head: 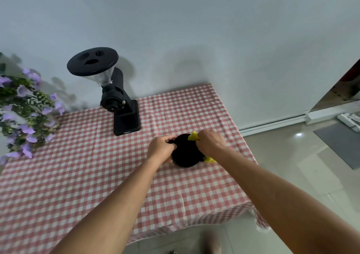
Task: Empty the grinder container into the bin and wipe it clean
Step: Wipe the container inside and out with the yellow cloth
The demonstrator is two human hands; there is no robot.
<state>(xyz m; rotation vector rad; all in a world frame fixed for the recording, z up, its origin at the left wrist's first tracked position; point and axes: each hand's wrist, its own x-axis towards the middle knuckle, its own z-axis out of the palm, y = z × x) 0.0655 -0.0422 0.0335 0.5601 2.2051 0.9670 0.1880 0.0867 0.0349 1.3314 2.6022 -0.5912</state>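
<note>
A round black grinder container [186,153] sits on the red-and-white checked tablecloth [87,172] near the table's right side. My left hand [160,149] grips its left rim. My right hand [210,142] holds a yellow cloth [193,136] against the container's right side; another corner of the cloth sticks out below my wrist. The black coffee grinder [120,101] with its clear hopper stands at the back of the table, its base platform bare. No bin is in view.
Purple flowers with green leaves [25,113] crowd the table's left edge. A white wall runs behind the table. Tiled floor [292,166] lies to the right, with a grey mat [339,142] and a door frame beyond it.
</note>
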